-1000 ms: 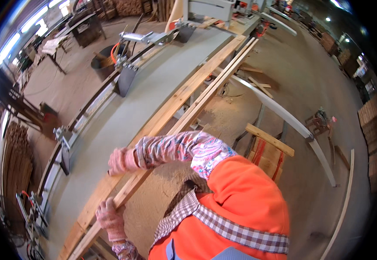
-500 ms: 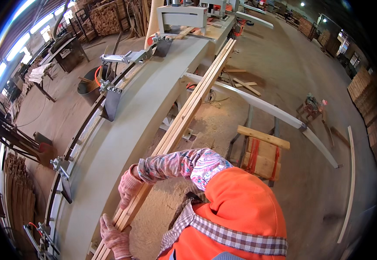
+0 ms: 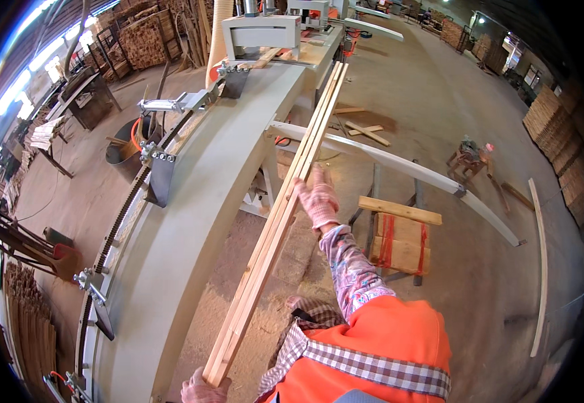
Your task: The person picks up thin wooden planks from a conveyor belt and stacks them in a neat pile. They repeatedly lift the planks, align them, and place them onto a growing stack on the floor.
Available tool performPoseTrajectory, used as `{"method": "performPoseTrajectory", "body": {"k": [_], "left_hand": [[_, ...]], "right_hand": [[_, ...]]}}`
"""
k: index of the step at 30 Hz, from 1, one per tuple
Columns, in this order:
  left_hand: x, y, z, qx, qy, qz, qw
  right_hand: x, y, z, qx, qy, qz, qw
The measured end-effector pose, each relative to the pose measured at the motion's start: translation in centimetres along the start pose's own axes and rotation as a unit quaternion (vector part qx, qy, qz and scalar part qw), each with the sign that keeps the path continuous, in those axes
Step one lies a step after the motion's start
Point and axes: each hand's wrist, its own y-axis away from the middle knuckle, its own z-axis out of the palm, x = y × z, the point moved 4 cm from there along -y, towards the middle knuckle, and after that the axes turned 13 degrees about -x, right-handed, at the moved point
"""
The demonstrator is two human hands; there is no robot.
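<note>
Several long, pale wooden strips (image 3: 272,235) lie side by side in a bundle, slanting from the bottom toward the upper middle. At their near end my left hand (image 3: 203,391), in a pink knit glove, is closed round the strips, partly cut off by the lower edge. Farther up, my right hand (image 3: 318,201), gloved alike, rests against the right side of the bundle. Its fingers are stretched out, one touching the strips. The bundle runs alongside a long grey machine bed (image 3: 191,221), to the right of its edge.
Metal stops (image 3: 161,178) and a dark toothed rack line the bed's left side. A grey support arm (image 3: 399,160) extends rightward over the floor. Boards tied with red straps (image 3: 399,245) lie beyond my right arm. A black bucket (image 3: 125,149) stands left of the machine.
My right hand has moved far up along the strips, its fingers opening. The strips' near end has shifted right, away from the bed, and now shows. My left hand moved with it.
</note>
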Motion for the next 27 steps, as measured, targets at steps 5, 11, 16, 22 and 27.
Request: {"method": "performPoseTrajectory", "body": {"k": [5, 11, 16, 22, 27], "left_hand": [[0.6, 0.7, -1.3, -0.081, 0.0, 0.065, 0.995], [-0.7, 0.9, -1.7, -0.107, 0.178, 0.137, 0.968], [0.2, 0.9, -3.0, -0.133, 0.211, 0.159, 0.955], [0.1, 0.7, -3.0, -0.134, 0.159, 0.159, 0.965], [0.9, 1.3, -4.1, -0.172, 0.221, 0.144, 0.949]], "right_hand": [[2.7, -0.1, 5.1, -0.19, -0.428, 0.165, 0.868], [1.9, 0.0, 5.9, -0.167, -0.38, 0.225, 0.882], [1.1, 0.8, 6.5, -0.168, -0.446, 0.217, 0.852], [0.6, 0.6, 6.1, -0.156, -0.532, 0.196, 0.809], [0.5, 0.0, 5.5, -0.132, -0.565, 0.183, 0.794]]}}
